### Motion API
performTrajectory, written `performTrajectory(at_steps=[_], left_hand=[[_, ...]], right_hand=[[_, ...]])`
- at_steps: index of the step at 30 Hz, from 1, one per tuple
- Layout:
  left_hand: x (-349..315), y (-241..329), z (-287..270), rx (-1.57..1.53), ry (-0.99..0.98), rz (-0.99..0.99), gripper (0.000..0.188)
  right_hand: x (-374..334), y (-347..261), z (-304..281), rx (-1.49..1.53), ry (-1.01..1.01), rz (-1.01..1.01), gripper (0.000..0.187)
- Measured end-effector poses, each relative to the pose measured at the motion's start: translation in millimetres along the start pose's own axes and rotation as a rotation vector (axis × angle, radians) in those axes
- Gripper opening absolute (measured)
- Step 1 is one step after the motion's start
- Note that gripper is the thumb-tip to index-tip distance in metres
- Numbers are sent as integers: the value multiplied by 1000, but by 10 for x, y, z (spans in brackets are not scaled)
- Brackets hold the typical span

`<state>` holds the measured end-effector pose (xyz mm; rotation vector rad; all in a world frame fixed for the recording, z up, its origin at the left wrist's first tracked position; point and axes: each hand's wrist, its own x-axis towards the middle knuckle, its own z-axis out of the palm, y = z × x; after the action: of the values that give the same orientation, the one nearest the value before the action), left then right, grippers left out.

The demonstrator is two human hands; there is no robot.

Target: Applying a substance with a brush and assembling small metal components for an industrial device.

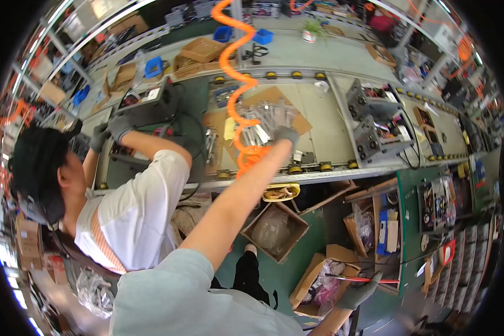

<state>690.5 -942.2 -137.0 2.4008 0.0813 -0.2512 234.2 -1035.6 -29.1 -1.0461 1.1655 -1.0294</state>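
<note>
Metal parts [271, 113] on cardboard [302, 124] above green floor [321, 225]

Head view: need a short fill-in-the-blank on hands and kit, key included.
1. The tool in the right hand is mostly ____ in colour.
2. Metal parts on the cardboard lie nearest the person's own ____ hand.
3. The coiled hose is ____ in colour.
4. The co-worker's cap is ____ in colour.

Missing words: red; left; orange; black.

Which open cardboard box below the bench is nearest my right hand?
The box with pink plastic, beside your right hand; the box with a clear bag is farther.
</note>
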Motion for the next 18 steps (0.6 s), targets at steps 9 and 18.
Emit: performTrajectory(at_steps=[9, 18], left_hand=[[-3466, -1867, -1535, -259, -515, 664, 22], [-5846, -4921, -4095, -100, 358, -369, 17]], right_hand=[[-1102, -856, 1518, 710, -1145, -133, 31], [-3717, -655, 1787, 732, -1520, 91, 40]])
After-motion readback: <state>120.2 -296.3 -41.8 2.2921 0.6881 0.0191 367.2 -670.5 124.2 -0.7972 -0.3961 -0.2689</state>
